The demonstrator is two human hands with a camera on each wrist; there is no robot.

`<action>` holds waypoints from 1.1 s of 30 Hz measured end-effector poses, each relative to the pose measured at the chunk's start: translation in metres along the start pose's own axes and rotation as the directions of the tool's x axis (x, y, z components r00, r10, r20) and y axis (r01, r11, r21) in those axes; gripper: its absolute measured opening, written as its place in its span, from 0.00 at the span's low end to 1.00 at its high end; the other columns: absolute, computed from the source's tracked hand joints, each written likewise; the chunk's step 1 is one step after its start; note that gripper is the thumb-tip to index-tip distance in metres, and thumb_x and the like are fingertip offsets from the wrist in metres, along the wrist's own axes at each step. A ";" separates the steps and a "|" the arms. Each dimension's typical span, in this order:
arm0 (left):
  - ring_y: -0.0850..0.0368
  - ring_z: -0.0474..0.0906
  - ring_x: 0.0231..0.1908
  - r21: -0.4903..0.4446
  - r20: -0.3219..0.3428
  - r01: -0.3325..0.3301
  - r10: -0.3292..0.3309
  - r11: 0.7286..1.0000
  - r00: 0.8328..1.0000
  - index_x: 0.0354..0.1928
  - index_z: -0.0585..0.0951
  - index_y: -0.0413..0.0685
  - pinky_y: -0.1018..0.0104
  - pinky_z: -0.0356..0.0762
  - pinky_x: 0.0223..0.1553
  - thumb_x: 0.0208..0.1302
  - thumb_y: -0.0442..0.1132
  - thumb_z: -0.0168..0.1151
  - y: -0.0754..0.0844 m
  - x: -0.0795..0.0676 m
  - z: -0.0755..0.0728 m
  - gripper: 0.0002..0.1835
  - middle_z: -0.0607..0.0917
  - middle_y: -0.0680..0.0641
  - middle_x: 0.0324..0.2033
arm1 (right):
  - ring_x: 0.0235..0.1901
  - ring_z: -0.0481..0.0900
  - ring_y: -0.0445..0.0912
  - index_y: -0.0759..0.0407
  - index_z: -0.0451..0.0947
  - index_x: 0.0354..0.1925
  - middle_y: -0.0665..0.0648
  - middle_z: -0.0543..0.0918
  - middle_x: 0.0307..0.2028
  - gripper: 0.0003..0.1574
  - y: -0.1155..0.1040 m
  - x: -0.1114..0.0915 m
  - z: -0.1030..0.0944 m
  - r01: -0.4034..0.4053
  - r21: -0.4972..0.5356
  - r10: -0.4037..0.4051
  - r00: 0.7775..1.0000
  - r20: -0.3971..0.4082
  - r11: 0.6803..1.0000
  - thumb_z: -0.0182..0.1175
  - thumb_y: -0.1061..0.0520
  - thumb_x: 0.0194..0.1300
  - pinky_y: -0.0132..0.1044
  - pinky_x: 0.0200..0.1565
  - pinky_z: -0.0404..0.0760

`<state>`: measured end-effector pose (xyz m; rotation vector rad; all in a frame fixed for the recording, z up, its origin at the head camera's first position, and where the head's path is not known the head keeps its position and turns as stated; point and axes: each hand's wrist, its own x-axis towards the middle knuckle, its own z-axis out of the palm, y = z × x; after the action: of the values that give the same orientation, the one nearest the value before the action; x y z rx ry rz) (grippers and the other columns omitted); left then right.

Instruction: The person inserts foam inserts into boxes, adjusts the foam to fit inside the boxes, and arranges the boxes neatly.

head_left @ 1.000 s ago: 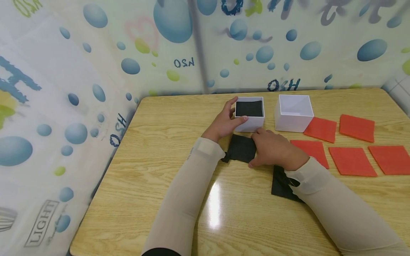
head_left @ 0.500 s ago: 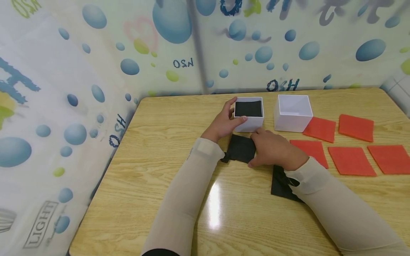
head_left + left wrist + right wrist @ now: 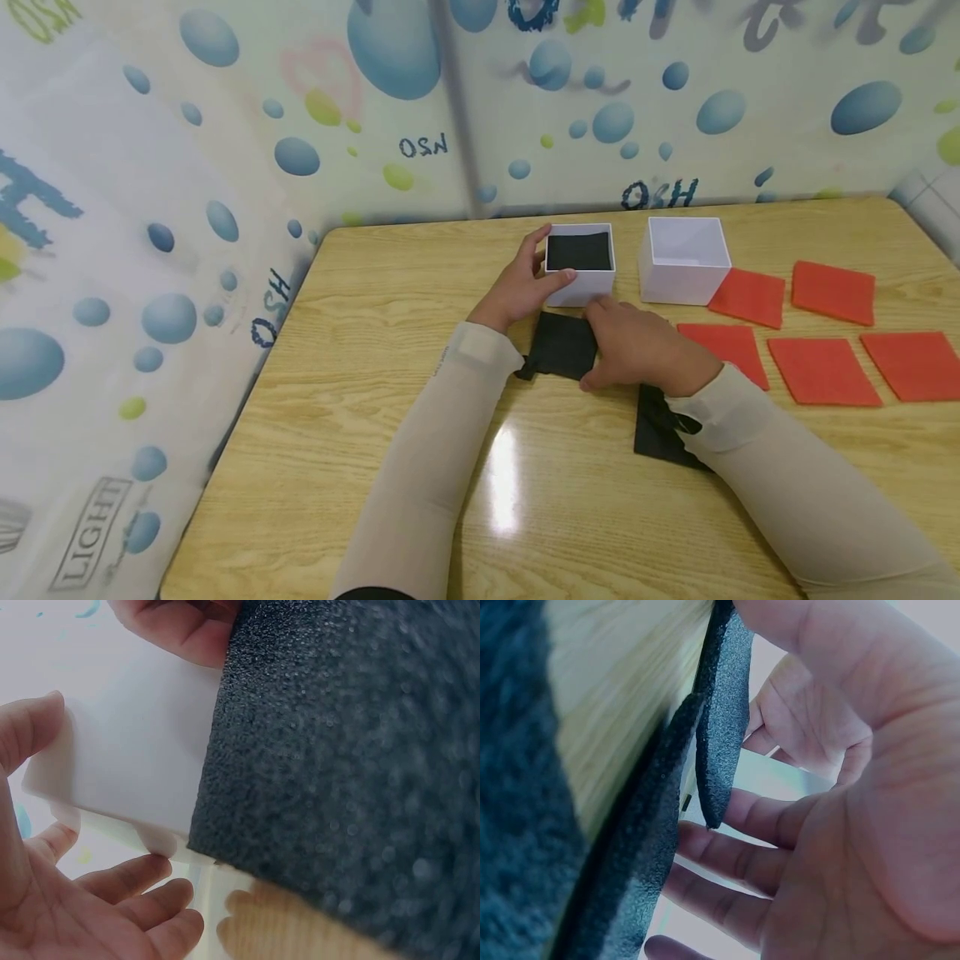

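My left hand (image 3: 517,287) holds a small white box (image 3: 579,287) by its left side, thumb across the front and fingers behind. Black foam (image 3: 579,252) fills the opening of this box, just below its rim. In front of it, a black foam square (image 3: 566,346) is held at its right edge between the thumb and fingers of my right hand (image 3: 648,350). The left wrist view shows the black foam (image 3: 345,765) large and close, overlapping the white box (image 3: 142,742). In the right wrist view, foam (image 3: 724,727) lies between the thumb and fingers.
A second white box (image 3: 686,279) stands right of the first, its visible inside bare. Several red foam squares (image 3: 825,371) lie on the wooden table (image 3: 300,467) at the right. Another black foam piece (image 3: 652,429) lies partly under my right wrist. A patterned curtain (image 3: 375,183) hangs behind.
The head view has shifted slightly. Both hands, the boxes and the foam pieces keep the same places relative to one another.
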<state>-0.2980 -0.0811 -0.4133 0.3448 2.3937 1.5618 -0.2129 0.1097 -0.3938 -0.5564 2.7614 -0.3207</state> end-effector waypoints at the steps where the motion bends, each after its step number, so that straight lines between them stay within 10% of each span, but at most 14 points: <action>1: 0.46 0.60 0.80 0.000 0.000 0.000 0.000 1.000 1.000 0.84 0.50 0.72 0.45 0.62 0.77 0.72 0.53 0.68 0.000 0.000 0.000 0.48 0.63 0.42 0.81 | 0.57 0.79 0.59 0.65 0.68 0.69 0.67 0.76 0.65 0.66 0.000 0.000 0.000 0.000 0.000 0.000 1.000 0.001 1.000 0.85 0.34 0.44 0.61 0.59 0.82; 33: 0.46 0.66 0.76 -0.012 0.015 0.016 -0.016 1.000 1.000 0.84 0.50 0.77 0.46 0.69 0.73 0.72 0.53 0.68 0.002 -0.002 0.000 0.47 0.65 0.43 0.79 | 0.63 0.76 0.60 0.64 0.65 0.73 0.66 0.77 0.68 0.66 0.001 0.002 -0.002 0.054 0.049 -0.052 0.997 -0.051 0.997 0.84 0.37 0.47 0.63 0.65 0.77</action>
<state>-0.2965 -0.0812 -0.4117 0.3327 2.3690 1.5599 -0.2157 0.1098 -0.3922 -0.6179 2.7812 -0.4203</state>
